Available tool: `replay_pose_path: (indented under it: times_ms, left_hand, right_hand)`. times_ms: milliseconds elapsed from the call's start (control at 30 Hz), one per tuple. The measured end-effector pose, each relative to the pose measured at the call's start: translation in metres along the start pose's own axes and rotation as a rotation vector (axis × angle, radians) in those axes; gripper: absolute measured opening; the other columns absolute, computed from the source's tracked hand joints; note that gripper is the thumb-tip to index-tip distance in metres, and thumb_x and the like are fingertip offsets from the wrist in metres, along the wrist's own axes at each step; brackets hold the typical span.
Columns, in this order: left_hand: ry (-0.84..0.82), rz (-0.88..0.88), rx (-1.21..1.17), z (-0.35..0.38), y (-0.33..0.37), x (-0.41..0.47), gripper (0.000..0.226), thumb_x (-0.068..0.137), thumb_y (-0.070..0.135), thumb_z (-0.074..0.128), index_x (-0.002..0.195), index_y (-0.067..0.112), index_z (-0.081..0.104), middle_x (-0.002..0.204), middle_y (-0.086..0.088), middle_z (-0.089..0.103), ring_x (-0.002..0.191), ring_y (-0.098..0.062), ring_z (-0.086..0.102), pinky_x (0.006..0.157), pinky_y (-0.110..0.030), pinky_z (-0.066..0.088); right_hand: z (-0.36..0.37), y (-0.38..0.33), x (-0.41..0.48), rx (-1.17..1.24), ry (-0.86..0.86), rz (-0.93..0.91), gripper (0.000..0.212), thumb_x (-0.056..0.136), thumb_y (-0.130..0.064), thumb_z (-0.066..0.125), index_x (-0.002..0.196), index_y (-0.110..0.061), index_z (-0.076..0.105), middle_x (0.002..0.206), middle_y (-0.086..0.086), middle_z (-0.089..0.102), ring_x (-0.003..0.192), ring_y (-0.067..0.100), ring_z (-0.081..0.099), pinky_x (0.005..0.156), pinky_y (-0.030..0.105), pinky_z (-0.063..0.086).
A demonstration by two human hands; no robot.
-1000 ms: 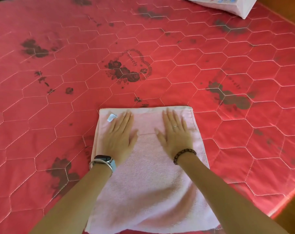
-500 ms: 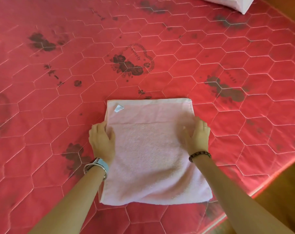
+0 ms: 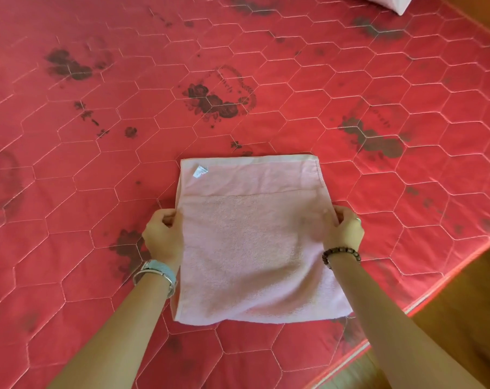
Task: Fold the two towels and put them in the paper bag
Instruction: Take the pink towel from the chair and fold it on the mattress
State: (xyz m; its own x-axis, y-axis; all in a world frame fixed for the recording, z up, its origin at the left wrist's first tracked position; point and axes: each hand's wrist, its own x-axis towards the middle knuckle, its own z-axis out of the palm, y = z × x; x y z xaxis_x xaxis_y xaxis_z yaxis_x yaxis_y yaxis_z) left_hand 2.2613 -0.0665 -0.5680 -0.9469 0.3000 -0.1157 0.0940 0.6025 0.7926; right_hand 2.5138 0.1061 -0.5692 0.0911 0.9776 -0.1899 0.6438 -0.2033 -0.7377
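On the red bed [image 3: 69, 248] right in front of us, the pink towel [image 3: 255, 248] lies flat, long axis running away from us; our left hand [image 3: 162, 237] and right hand [image 3: 346, 234] each pinch a side edge midway, equally near.

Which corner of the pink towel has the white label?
The far left corner, where the label lies; the other three corners of the towel are plain.

paper bag [image 3: 398, 2]: only a corner shows, rest cut by top edge | towel [image 3: 252, 248] tag [image 3: 200, 172]: print too small to read | left hand [image 3: 162, 234], right hand [image 3: 346, 233]: fingertips out of sight at towel edges
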Motion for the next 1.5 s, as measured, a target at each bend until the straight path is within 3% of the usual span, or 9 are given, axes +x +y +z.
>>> replay_pose_path:
  times_ms: [167, 333, 500, 633, 800, 1067, 1200, 1300, 1500]
  left_hand:
    - [0.052, 0.004, -0.069, -0.008, 0.002, 0.006, 0.015, 0.093, 0.012, 0.065, 0.101, 0.001, 0.072, 0.090, -0.003, 0.065, 0.084, -0.017, 0.057, 0.062, 0.003, 0.035]
    - [0.015, -0.055, 0.028, -0.007, -0.010, 0.013, 0.020, 0.093, 0.017, 0.065, 0.104, 0.002, 0.072, 0.093, -0.009, 0.069, 0.083, -0.017, 0.058, 0.075, -0.023, 0.040]
    - [-0.045, -0.072, 0.013, -0.011, -0.011, 0.014, 0.019, 0.092, 0.023, 0.069, 0.100, 0.006, 0.071, 0.089, -0.005, 0.067, 0.077, -0.015, 0.057, 0.064, -0.017, 0.042]
    - [-0.078, -0.146, -0.050, -0.017, -0.015, 0.009, 0.025, 0.089, 0.033, 0.072, 0.098, 0.010, 0.069, 0.079, 0.004, 0.062, 0.073, -0.012, 0.057, 0.075, -0.033, 0.052]
    - [-0.084, -0.151, -0.032, -0.018, -0.014, 0.010, 0.015, 0.091, 0.024, 0.069, 0.100, 0.012, 0.071, 0.082, 0.002, 0.064, 0.082, -0.021, 0.063, 0.080, -0.042, 0.057]
    - [-0.183, -0.201, -0.045, -0.033, -0.016, -0.018, 0.016, 0.094, 0.027, 0.063, 0.104, 0.015, 0.066, 0.091, 0.004, 0.061, 0.089, -0.016, 0.057, 0.075, -0.025, 0.043]
    - [-0.240, -0.182, -0.011, -0.043, -0.027, -0.038, 0.018, 0.095, 0.032, 0.062, 0.102, 0.015, 0.065, 0.089, 0.003, 0.063, 0.083, -0.015, 0.057, 0.067, -0.023, 0.043]
    - [-0.259, -0.192, -0.007, -0.047, -0.038, -0.049, 0.026, 0.096, 0.038, 0.060, 0.096, 0.013, 0.066, 0.085, 0.002, 0.063, 0.081, -0.019, 0.057, 0.070, -0.031, 0.046]
    - [-0.279, -0.196, -0.158, -0.057, -0.044, -0.064, 0.031, 0.099, 0.030, 0.060, 0.094, 0.000, 0.065, 0.078, -0.009, 0.055, 0.067, -0.018, 0.048, 0.058, -0.030, 0.040]
  right_hand:
    - [-0.006, -0.004, 0.003, -0.019, 0.010, -0.076, 0.023, 0.092, -0.023, 0.059, 0.099, -0.004, 0.070, 0.091, 0.017, 0.069, 0.091, 0.035, 0.061, 0.077, 0.034, 0.046]
    - [-0.004, -0.004, 0.000, -0.088, -0.073, -0.012, 0.021, 0.093, -0.021, 0.061, 0.104, -0.005, 0.071, 0.089, 0.008, 0.068, 0.078, 0.019, 0.056, 0.069, 0.025, 0.039]
    - [-0.008, 0.001, -0.003, -0.096, -0.072, 0.021, 0.019, 0.091, -0.022, 0.065, 0.100, -0.007, 0.069, 0.081, 0.000, 0.062, 0.072, 0.016, 0.055, 0.057, 0.019, 0.036]
    - [-0.018, 0.005, -0.008, -0.117, -0.080, 0.012, 0.017, 0.090, -0.024, 0.067, 0.097, -0.008, 0.069, 0.080, 0.000, 0.062, 0.072, 0.015, 0.054, 0.051, 0.005, 0.029]
    - [-0.022, 0.009, -0.009, -0.122, -0.143, 0.023, 0.021, 0.090, -0.027, 0.067, 0.101, -0.009, 0.068, 0.083, 0.000, 0.063, 0.074, 0.015, 0.055, 0.053, 0.011, 0.033]
    - [-0.039, 0.020, -0.023, -0.099, -0.224, 0.080, 0.026, 0.090, -0.036, 0.065, 0.103, -0.013, 0.065, 0.075, -0.007, 0.058, 0.066, 0.010, 0.055, 0.052, 0.019, 0.040]
    - [-0.048, 0.026, -0.040, -0.103, -0.266, 0.085, 0.029, 0.091, -0.042, 0.062, 0.099, -0.015, 0.064, 0.082, -0.001, 0.061, 0.073, 0.019, 0.057, 0.057, 0.024, 0.042]
    - [-0.051, 0.033, -0.050, -0.111, -0.288, 0.087, 0.030, 0.091, -0.048, 0.060, 0.096, -0.019, 0.065, 0.084, 0.001, 0.064, 0.074, 0.021, 0.059, 0.065, 0.028, 0.045]
    - [-0.061, 0.039, -0.063, -0.088, -0.255, 0.061, 0.022, 0.093, -0.031, 0.061, 0.104, -0.013, 0.068, 0.092, 0.002, 0.062, 0.084, 0.021, 0.056, 0.074, 0.029, 0.041]
